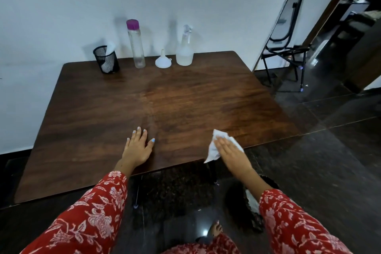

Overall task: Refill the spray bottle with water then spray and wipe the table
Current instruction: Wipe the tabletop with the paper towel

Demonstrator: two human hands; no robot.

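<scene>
Tabletop (92, 121): dark wood grain, set against a white wall (51, 6); a paler, faintly streaked patch runs down its middle.

Left hand (138, 146): flat on the tabletop near the front edge, palm down, fingers straight and slightly spread, holding nothing.

Right hand (228, 149): blurred, fingers straight and together, pressing down on a white wipe (213, 150) at the front right edge of the tabletop. The wipe is crumpled; one corner sticks out ahead of the fingertips and another hangs past the table edge.

Spray bottle (185, 51): clear, with a white trigger head, upright at the back of the tabletop near the wall, right of centre, well apart from both hands. The liquid level cannot be read.

Funnel (163, 60): small, white, standing mouth down with spout up, just left of the spray bottle.

Bottle (136, 44): tall, clear, slim, with a purple cap, upright to the left of the funnel.

Mesh cup (106, 59): black, tilted in view, at the back left, holding white tissue.

Sleeves (88, 218): red with a pale floral print, on both arms.

Folding chair (288, 33): black frame, leaning by the wall to the right.

Floor (319, 171): dark, glossy tiles.
</scene>
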